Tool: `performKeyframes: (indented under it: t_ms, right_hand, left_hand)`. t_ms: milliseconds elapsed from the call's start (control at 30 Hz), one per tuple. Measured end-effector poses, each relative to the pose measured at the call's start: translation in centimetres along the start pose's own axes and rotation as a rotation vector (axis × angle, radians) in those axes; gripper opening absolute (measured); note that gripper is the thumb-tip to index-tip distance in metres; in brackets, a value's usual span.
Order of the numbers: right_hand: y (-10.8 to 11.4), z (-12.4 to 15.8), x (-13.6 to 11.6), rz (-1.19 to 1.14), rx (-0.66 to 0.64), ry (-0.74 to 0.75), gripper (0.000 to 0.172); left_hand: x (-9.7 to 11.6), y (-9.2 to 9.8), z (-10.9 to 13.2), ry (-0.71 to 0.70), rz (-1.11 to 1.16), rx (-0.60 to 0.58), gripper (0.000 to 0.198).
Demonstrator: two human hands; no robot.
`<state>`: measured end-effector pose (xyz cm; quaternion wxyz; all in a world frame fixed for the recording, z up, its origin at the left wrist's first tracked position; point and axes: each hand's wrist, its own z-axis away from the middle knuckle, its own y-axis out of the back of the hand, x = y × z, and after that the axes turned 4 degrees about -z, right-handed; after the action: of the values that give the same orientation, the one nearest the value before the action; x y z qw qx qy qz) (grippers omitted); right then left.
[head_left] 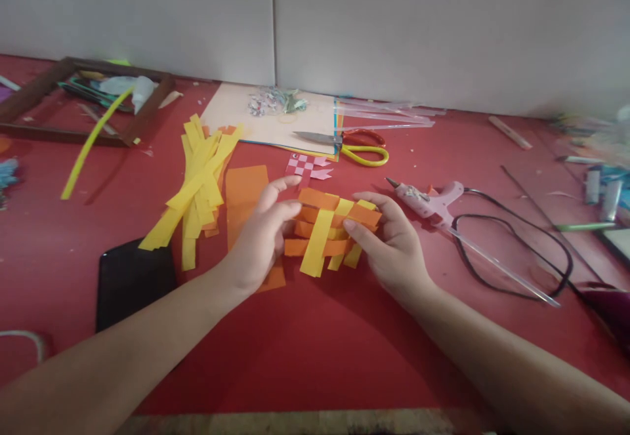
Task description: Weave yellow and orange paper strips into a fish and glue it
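Red table (pixel 315 350), half-woven orange-and-yellow paper mat (pixel 331 230)

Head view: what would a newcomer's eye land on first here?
The orange-and-yellow woven mat at centre, held between the left hand and right hand over the red table. Next, the loose yellow strips fanned out to its left, and the pink glue gun to its right.

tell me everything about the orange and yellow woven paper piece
The woven paper piece is a loose mat of thin horizontal orange strips crossed by three yellow ones, whose ends stick out below. It sits roughly flat, on or just above the red table, the left hand gripping its left edge, the right hand its right.
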<state>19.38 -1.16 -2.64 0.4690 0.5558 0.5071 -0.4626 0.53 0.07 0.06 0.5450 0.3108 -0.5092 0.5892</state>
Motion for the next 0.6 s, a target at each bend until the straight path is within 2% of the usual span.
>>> performKeyframes:
  t_ms: [100, 200, 267, 333, 367, 400, 433, 500, 533, 600]
  right_hand:
    - [0.3, 0.1, -0.1, 0.251, -0.034, 0.293, 0.025]
    - [0.3, 0.6, -0.9, 0.46, -0.196, 0.663, 0.035]
    - [0.0, 1.3, -1.6, 0.496, -0.305, 0.811, 0.039]
    - [-0.8, 1.9, -2.1, 0.531, -0.39, 0.87, 0.041]
    - [-1.2, 2.2, -2.2, 0.572, -0.425, 0.879, 0.046]
    - [-1.7, 2.4, -2.2, 0.638, -0.417, 0.884, 0.056]
    - [-2.2, 2.4, -2.0, 0.723, -0.394, 0.89, 0.061]
    - [-3.2, 1.9, -1.6, 0.861, -0.317, 0.866, 0.05]
    - [-3.6, 1.4, -1.4, 0.875, -0.28, 0.845, 0.043]
    - [-4.5, 0.1, -1.1, 0.751, -0.291, 0.815, 0.036]
  left_hand:
    - [0.5, -0.2, 0.1, 0.219, 0.211, -0.163, 0.043]
    - [0.5, -0.3, 0.4, 0.453, 0.226, -0.362, 0.037]
    - [0.3, -0.4, 0.6, 0.529, 0.234, -0.384, 0.026]
    - [0.2, -0.5, 0.8, 0.567, 0.252, -0.283, 0.012]
    - [0.2, -0.5, 0.8, 0.578, 0.273, -0.239, 0.01]
    - [0.2, -0.5, 0.8, 0.586, 0.275, -0.249, 0.011]
    - [0.4, -0.5, 0.7, 0.59, 0.275, -0.267, 0.015]
    - [0.7, -0.3, 0.6, 0.625, 0.419, -0.301, 0.03]
    - [1.0, -0.1, 0.5, 0.688, 0.527, -0.327, 0.041]
    - [1.4, 0.3, 0.4, 0.686, 0.738, -0.291, 0.057]
